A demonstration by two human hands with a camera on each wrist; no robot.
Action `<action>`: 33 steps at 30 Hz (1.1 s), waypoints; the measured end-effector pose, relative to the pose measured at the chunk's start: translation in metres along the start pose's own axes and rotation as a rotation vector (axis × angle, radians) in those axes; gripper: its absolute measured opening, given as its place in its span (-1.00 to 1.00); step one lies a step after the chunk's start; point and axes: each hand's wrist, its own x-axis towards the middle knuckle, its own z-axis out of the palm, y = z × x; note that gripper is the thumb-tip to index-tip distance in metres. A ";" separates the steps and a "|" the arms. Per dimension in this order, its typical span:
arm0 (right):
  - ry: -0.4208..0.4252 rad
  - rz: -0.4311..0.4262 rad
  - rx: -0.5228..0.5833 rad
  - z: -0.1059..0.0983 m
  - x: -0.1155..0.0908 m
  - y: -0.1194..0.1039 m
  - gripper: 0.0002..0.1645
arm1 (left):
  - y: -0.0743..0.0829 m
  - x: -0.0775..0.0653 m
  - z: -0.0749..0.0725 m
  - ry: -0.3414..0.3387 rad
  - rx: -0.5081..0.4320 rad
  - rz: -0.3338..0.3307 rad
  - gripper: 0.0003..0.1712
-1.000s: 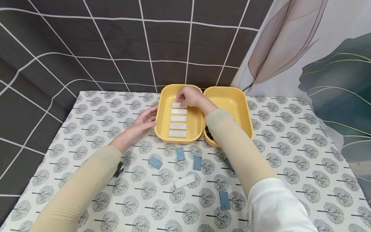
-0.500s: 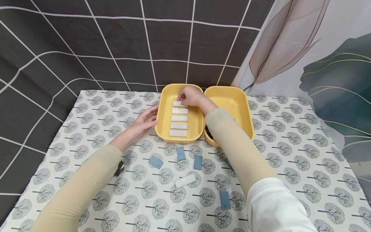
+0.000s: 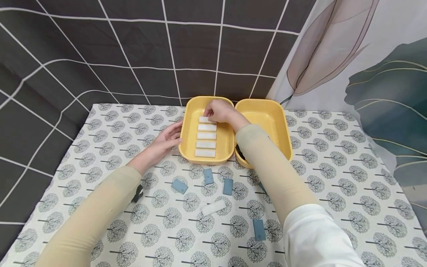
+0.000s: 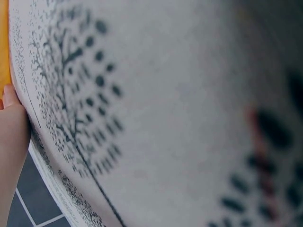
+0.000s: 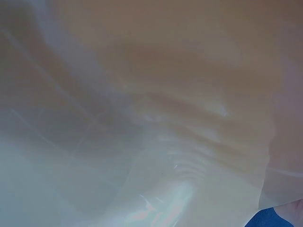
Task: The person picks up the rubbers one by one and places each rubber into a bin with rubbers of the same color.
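Inside the left yellow tray [image 3: 188,122], several white rectangular blocks lie in a column, each set crosswise with small gaps. The right hand [image 3: 221,110] reaches in from the right, and its bent fingers pinch the farthest white block [image 3: 204,119] near its right end. Those fingertips are partly hidden behind the hand. The left hand [image 3: 163,142] rests against the tray's left outer wall with fingers extended and thumb at the rim; in the left wrist view its edge [image 4: 12,127] shows beside a yellow strip of tray [image 4: 4,47]. The right wrist view is mostly blurred.
A second yellow tray [image 3: 267,115] stands right beside the first, partly covered by the right forearm. Nearer on the tree-print cloth lie a loose white block [image 3: 213,208] and several blue blocks [image 3: 228,187], one half hidden under the right arm. A dark gridded curtain [image 3: 197,44] hangs behind.
Almost nothing differs. The view shifts very slightly, while both hands and the blocks keep their places.
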 end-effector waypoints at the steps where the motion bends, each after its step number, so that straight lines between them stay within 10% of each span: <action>1: -0.001 -0.001 0.000 0.000 0.000 0.000 -0.79 | 0.000 0.000 0.000 0.001 -0.001 0.000 -0.10; 33: 0.115 0.026 0.107 0.000 -0.007 -0.002 -0.77 | 0.003 -0.001 0.001 0.008 0.015 -0.039 -0.10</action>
